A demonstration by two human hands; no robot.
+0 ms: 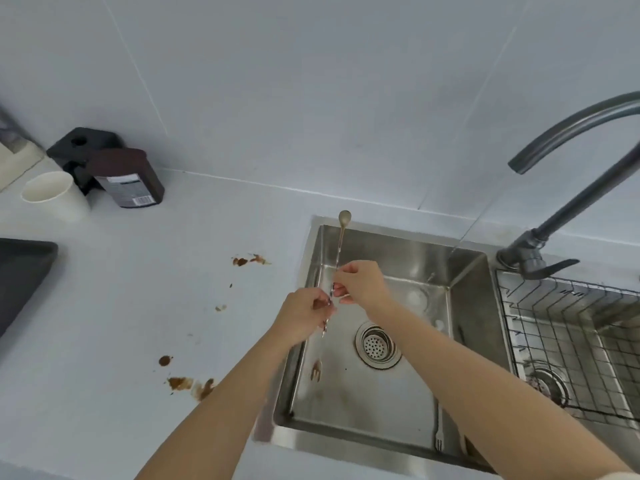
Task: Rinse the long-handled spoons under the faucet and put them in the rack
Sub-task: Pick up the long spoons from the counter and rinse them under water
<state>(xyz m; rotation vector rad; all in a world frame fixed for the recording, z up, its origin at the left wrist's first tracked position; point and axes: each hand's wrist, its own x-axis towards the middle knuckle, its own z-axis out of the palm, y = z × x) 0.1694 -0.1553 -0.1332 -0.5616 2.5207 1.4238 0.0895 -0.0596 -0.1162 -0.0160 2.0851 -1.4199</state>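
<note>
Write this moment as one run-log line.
step: rinsing | both hands hold long-handled spoon over sink | faucet running, stream aside | rack empty

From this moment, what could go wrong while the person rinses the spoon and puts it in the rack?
1. Both hands pinch the thin spoon only at mid-handle; wet, it may slip into the sink.
2. The water stream falls well right of the spoon, so it may go unrinsed unless moved.
3. The left hand is near the brown stains on the counter and might smear them.
</note>
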